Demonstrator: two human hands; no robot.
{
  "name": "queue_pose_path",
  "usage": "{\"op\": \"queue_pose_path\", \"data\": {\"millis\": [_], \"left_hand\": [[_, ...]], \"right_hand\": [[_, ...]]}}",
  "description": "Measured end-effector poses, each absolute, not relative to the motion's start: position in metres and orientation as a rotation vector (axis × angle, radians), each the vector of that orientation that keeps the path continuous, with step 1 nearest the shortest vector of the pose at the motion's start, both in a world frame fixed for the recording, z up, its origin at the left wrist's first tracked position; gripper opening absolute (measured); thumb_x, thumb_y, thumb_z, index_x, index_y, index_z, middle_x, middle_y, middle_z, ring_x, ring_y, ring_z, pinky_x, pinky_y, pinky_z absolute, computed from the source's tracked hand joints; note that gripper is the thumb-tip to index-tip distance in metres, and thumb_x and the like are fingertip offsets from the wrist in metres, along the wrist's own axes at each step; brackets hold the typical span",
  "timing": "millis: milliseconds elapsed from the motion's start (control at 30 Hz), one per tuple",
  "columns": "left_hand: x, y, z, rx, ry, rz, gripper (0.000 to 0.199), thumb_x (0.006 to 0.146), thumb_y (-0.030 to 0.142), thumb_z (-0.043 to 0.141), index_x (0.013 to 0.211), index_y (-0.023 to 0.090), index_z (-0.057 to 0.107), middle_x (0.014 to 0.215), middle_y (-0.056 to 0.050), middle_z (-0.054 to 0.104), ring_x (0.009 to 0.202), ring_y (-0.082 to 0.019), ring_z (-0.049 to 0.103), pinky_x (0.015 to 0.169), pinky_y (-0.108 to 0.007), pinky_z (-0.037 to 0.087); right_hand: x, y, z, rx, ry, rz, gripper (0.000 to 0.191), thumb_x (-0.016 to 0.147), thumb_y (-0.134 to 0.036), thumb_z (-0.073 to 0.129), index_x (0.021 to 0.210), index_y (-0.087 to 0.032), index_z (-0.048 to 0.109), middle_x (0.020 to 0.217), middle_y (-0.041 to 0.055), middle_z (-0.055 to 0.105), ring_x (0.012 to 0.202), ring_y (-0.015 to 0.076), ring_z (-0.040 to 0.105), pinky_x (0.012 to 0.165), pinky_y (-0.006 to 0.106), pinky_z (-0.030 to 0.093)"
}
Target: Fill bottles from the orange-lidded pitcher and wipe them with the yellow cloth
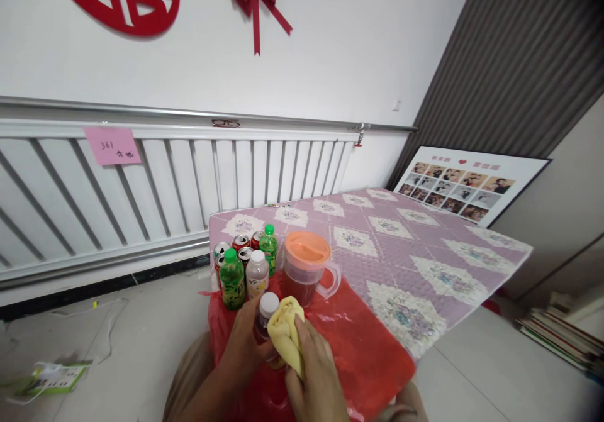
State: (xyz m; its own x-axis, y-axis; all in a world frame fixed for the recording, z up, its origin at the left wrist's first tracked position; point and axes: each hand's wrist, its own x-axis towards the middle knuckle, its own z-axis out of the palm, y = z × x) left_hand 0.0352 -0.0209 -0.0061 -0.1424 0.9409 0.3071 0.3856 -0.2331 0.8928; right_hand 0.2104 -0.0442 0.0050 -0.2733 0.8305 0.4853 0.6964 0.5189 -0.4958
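Observation:
My left hand (245,340) is wrapped round a white-capped bottle (268,306) with dark contents, held upright over red plastic sheeting (368,353). A folded yellow cloth (285,331) is bunched in my right hand (316,365), close against the bottle's right side; whether it touches the bottle is hard to tell. Behind them stands a clear pitcher (302,280) with an orange lid and dark liquid inside. To the left are two green-capped bottles, one nearer (232,283) and one farther (268,249), a white-capped clear bottle (257,274) and several opened drink cans (241,243).
The floral purple cloth (352,239) covers the surface under the sheeting. A white radiator (245,170) runs along the wall, with a pink note (112,146) on it. A photo board (472,183) leans at the back right. Books (557,340) lie on the floor at right.

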Motion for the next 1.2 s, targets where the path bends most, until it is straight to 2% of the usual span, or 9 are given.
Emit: {"op": "queue_pose_path", "data": {"millis": [100,200,367,500,633,767,900,1000,1200], "left_hand": [[0.028,-0.027,0.003,1.582,1.455,1.268,0.073,0.069,0.026,0.074,0.135,0.02,0.046,0.136,-0.012,0.057,0.124,-0.031,0.052,0.107,-0.045,0.039],[0.024,-0.032,0.011,1.52,1.508,1.201,0.067,0.069,0.022,0.072,0.132,0.02,0.048,0.134,-0.012,0.058,0.121,-0.03,0.055,0.106,-0.045,0.04],[0.028,-0.029,0.006,1.491,1.574,1.292,0.063,0.063,0.022,0.076,0.122,0.018,0.054,0.123,-0.011,0.063,0.114,-0.03,0.059,0.1,-0.043,0.045],[0.033,-0.021,-0.003,1.451,1.616,1.35,0.062,0.061,0.023,0.078,0.117,0.016,0.053,0.121,-0.014,0.063,0.112,-0.032,0.06,0.099,-0.047,0.046],[0.028,-0.018,0.0,1.493,1.411,1.344,0.069,0.063,0.021,0.078,0.124,0.018,0.046,0.131,-0.015,0.058,0.119,-0.03,0.057,0.104,-0.045,0.044],[0.009,-0.012,0.007,1.462,1.056,1.205,0.064,0.072,0.022,0.074,0.129,0.019,0.045,0.137,-0.015,0.055,0.125,-0.027,0.055,0.106,-0.043,0.043],[-0.008,-0.003,0.013,1.464,0.951,1.059,0.076,0.073,0.02,0.073,0.141,0.024,0.038,0.144,-0.01,0.05,0.133,-0.028,0.047,0.11,-0.044,0.04],[-0.007,-0.001,0.016,1.501,0.984,1.007,0.07,0.072,0.019,0.073,0.137,0.024,0.045,0.138,-0.008,0.056,0.126,-0.027,0.054,0.107,-0.042,0.044],[0.012,-0.011,0.003,1.525,1.164,1.175,0.065,0.067,0.013,0.073,0.126,0.02,0.047,0.125,-0.01,0.063,0.113,-0.026,0.061,0.101,-0.039,0.048]], "right_hand": [[0.209,-0.043,0.006,-1.237,-2.037,0.252,0.087,0.069,0.002,0.046,0.149,-0.027,0.027,0.142,0.0079,0.05,0.127,0.0268,0.051,0.103,0.044,0.047],[0.208,-0.043,0.007,-1.217,-2.046,0.251,0.083,0.071,0.001,0.046,0.148,-0.025,0.028,0.142,0.0087,0.05,0.127,0.0259,0.05,0.104,0.044,0.046],[0.206,-0.046,0.007,-1.191,-2.073,0.238,0.084,0.069,0.001,0.047,0.148,-0.024,0.031,0.14,0.0085,0.053,0.125,0.0269,0.052,0.103,0.044,0.047],[0.205,-0.05,0.006,-1.182,-2.121,0.258,0.089,0.063,0.003,0.047,0.147,-0.024,0.034,0.14,0.008,0.054,0.124,0.0279,0.053,0.103,0.045,0.047],[0.207,-0.05,0.007,-1.188,-2.117,0.265,0.088,0.063,0.003,0.046,0.147,-0.023,0.034,0.14,0.0082,0.053,0.125,0.0276,0.052,0.103,0.044,0.047],[0.21,-0.047,0.009,-1.184,-2.087,0.263,0.085,0.065,0.002,0.045,0.146,-0.021,0.034,0.139,0.0088,0.054,0.124,0.0255,0.053,0.102,0.041,0.048],[0.21,-0.047,0.008,-1.158,-2.091,0.249,0.085,0.065,0.002,0.046,0.146,-0.02,0.033,0.139,0.009,0.054,0.124,0.025,0.053,0.102,0.04,0.048],[0.21,-0.047,0.007,-1.186,-2.096,0.251,0.084,0.066,0.001,0.045,0.146,-0.02,0.032,0.139,0.0095,0.053,0.124,0.025,0.052,0.103,0.041,0.047],[0.214,-0.046,0.009,-1.212,-2.069,0.241,0.08,0.069,0.001,0.044,0.145,-0.02,0.033,0.137,0.0101,0.054,0.125,0.0253,0.052,0.103,0.041,0.047]]}}
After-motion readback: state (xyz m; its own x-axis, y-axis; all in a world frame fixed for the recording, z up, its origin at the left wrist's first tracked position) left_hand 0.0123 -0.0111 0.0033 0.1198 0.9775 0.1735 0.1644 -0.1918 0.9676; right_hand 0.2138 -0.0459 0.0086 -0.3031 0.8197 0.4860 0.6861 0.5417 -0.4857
